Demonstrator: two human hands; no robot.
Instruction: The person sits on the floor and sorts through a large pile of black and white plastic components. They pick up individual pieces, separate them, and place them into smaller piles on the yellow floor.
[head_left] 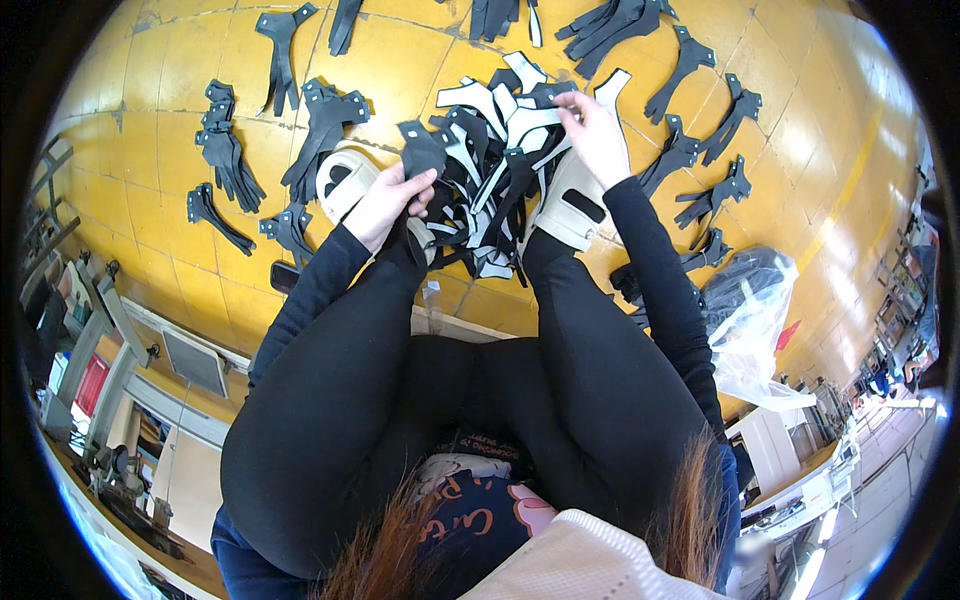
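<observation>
Left hand (393,202) gripped a black piece (424,152); right hand (600,142), over the pile (514,176) right of that grip, had fingers narrowed, hold unclear; pale shoe (572,207) just behind.

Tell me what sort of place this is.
Likely a workshop or factory: bunches of matching black pieces, a filled plastic bag and what look like worktables.

Yellow tiled floor (150,170) strewn with black bundles (228,160)
They fan left, right and far around a black-and-white pile (487,195); a clear bag (752,325) sits near right.
</observation>
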